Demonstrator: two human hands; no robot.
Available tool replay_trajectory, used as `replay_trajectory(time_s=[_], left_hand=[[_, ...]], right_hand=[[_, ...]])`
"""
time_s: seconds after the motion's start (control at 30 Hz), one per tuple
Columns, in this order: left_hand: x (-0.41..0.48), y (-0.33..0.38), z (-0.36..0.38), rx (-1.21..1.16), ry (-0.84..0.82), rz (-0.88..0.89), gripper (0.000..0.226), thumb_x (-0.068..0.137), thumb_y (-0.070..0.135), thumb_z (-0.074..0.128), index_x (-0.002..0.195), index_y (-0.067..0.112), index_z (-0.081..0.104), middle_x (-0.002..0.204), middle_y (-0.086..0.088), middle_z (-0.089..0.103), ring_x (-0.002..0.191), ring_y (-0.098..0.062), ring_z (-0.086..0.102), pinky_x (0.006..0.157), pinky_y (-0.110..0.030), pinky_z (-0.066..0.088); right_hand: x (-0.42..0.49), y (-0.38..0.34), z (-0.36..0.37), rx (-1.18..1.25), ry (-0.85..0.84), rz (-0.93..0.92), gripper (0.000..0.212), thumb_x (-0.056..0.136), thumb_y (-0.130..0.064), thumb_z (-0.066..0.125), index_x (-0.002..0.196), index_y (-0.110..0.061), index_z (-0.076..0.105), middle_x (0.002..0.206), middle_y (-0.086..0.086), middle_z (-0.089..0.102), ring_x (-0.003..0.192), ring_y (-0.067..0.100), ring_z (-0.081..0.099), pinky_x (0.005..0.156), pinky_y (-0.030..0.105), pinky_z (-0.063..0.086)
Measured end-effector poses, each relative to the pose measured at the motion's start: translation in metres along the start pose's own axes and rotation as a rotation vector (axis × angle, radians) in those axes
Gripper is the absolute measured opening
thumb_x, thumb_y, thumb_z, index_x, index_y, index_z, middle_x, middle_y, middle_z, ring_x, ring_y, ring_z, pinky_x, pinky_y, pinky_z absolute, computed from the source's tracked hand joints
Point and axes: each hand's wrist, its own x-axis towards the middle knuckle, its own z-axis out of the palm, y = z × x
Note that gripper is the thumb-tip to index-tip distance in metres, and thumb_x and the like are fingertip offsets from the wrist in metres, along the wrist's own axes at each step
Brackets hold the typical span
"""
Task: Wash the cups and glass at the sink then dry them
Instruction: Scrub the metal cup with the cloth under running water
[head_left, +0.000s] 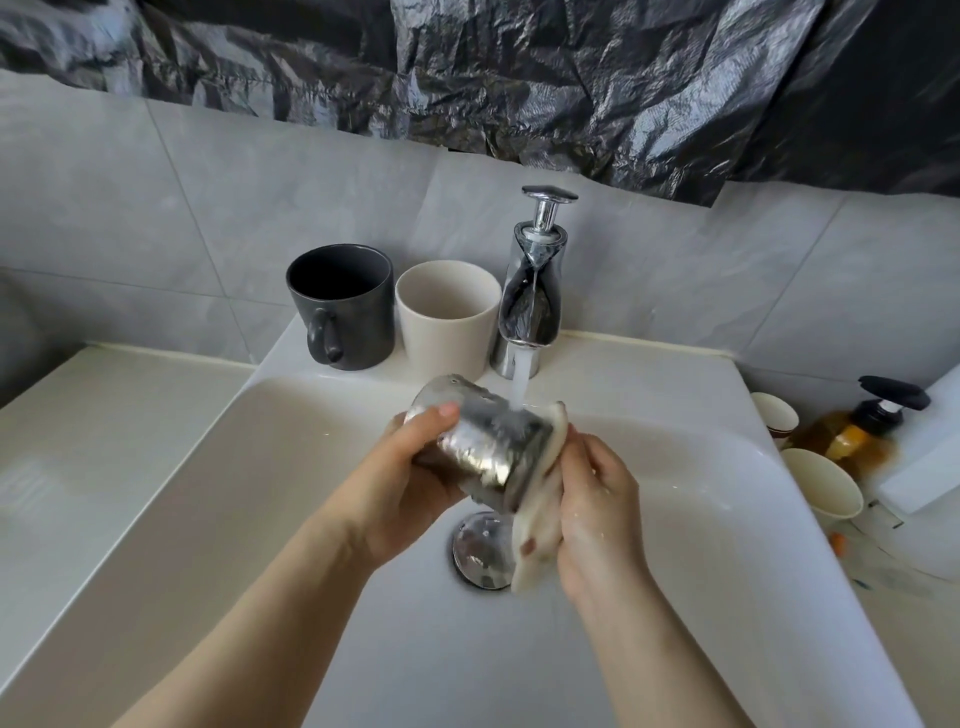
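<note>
Water (519, 387) is pouring out of the chrome tap (532, 296) and landing on the glass (483, 447). The left hand (410, 483) is gripping it on its side over the sink (249, 467), thumb on top, with the other fingers curling underneath where I can't see them. The glass is coming out pretty smeary and is throwing silvery reflections, so what's inside it is hard to tell.

The right hand (597, 499) is clutching a pale cloth (535, 540) and pressing it against the open end of the glass. The cloth is covering the rim, so I can't make out whether any of it is going inside. Its lower end is hanging down and hiding part of the chrome drain (478, 551).

A dark grey mug (343, 306) and a cream cup (449, 312) are standing upright just beside each other on the ledge behind the basin, left of the tap.

Off to the right, a paper cup (821, 483), a second paper cup (774, 415) and an amber pump bottle (857, 431) are sitting close together, with the sink's edge partly hiding the second cup.

Crinkled black plastic sheet (519, 67) is hanging over the wall tiles, running off the top of the shot
</note>
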Motion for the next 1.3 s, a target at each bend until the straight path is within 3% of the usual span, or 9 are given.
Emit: replay_trajectory(time_s=[0.13,0.2,0.3,0.5,0.7,0.8,1.03,1.23,1.3], left_hand=[[0.004,-0.004,-0.007,0.065,-0.028,-0.075,0.116,0.045,0.029,0.094,0.141,0.002,0.035,0.126,-0.025,0.053,0.108,-0.039,0.057,0.089,-0.053,0.05],[0.002,-0.008,-0.002,0.063,-0.075,-0.126,0.104,0.042,0.035,0.094,0.133,0.008,0.051,0.127,-0.02,0.059,0.11,-0.035,0.061,0.094,-0.052,0.05],[-0.002,-0.01,0.005,0.049,-0.118,-0.225,0.068,0.036,0.044,0.093,0.095,0.014,0.076,0.1,-0.013,0.072,0.086,-0.025,0.071,0.07,-0.036,0.058],[-0.005,-0.006,0.008,0.116,-0.131,-0.392,0.048,0.066,0.049,0.068,0.086,0.006,0.077,0.096,-0.016,0.072,0.082,-0.026,0.07,0.078,-0.034,0.054],[-0.002,-0.003,-0.006,0.142,-0.103,-0.4,0.077,0.042,0.047,0.09,0.102,0.004,0.07,0.104,-0.02,0.068,0.089,-0.031,0.066,0.087,-0.039,0.05],[-0.003,0.0,-0.01,0.123,-0.072,-0.405,0.068,0.044,0.043,0.089,0.096,0.004,0.072,0.098,-0.02,0.069,0.085,-0.031,0.068,0.08,-0.037,0.053],[-0.005,-0.002,0.003,0.042,-0.002,-0.428,0.038,0.073,0.041,0.059,0.089,0.009,0.073,0.094,-0.014,0.069,0.082,-0.029,0.067,0.075,-0.038,0.053],[-0.001,-0.012,0.011,0.242,0.282,-0.224,0.06,0.075,0.038,0.075,0.123,0.014,0.047,0.117,-0.018,0.06,0.082,-0.031,0.069,0.063,-0.04,0.057],[-0.001,-0.012,0.01,0.221,0.345,-0.205,0.058,0.08,0.047,0.067,0.123,0.013,0.049,0.111,-0.017,0.064,0.074,-0.027,0.07,0.057,-0.035,0.055]], right_hand=[[0.002,-0.007,-0.005,0.102,-0.027,0.068,0.034,0.093,-0.026,0.058,0.062,-0.016,0.069,0.072,0.009,0.064,0.068,0.023,0.059,0.064,0.039,0.049],[0.0,-0.01,-0.004,0.133,-0.052,0.07,0.03,0.092,-0.024,0.06,0.066,-0.018,0.073,0.071,0.004,0.068,0.072,0.021,0.061,0.073,0.039,0.053],[-0.002,-0.008,-0.005,0.138,0.008,0.031,0.027,0.092,-0.024,0.06,0.068,-0.022,0.074,0.068,-0.005,0.069,0.07,0.014,0.061,0.073,0.033,0.051],[-0.001,-0.005,-0.006,0.027,0.114,-0.147,0.016,0.089,-0.019,0.063,0.075,-0.021,0.056,0.059,-0.01,0.064,0.055,0.001,0.057,0.062,0.024,0.046],[-0.013,-0.004,-0.001,0.106,-0.404,0.032,0.024,0.09,-0.031,0.054,0.085,-0.012,0.067,0.081,0.004,0.072,0.078,0.02,0.066,0.072,0.034,0.052],[-0.013,0.0,-0.006,-0.097,-0.555,-0.073,0.025,0.077,-0.034,0.062,0.088,-0.012,0.063,0.074,-0.004,0.065,0.073,0.008,0.063,0.068,0.023,0.049],[-0.006,-0.003,-0.005,-0.041,-0.115,0.077,0.035,0.084,-0.029,0.068,0.055,-0.013,0.055,0.049,-0.006,0.053,0.051,0.011,0.05,0.053,0.021,0.041],[-0.009,-0.006,-0.006,-0.101,-0.103,-0.005,0.012,0.085,-0.022,0.068,0.08,-0.023,0.058,0.051,-0.013,0.058,0.052,0.008,0.054,0.048,0.019,0.039],[-0.012,-0.01,-0.006,-0.04,-0.199,0.071,0.03,0.081,-0.015,0.073,0.097,-0.026,0.049,0.064,-0.009,0.065,0.051,0.0,0.058,0.045,0.019,0.041]])
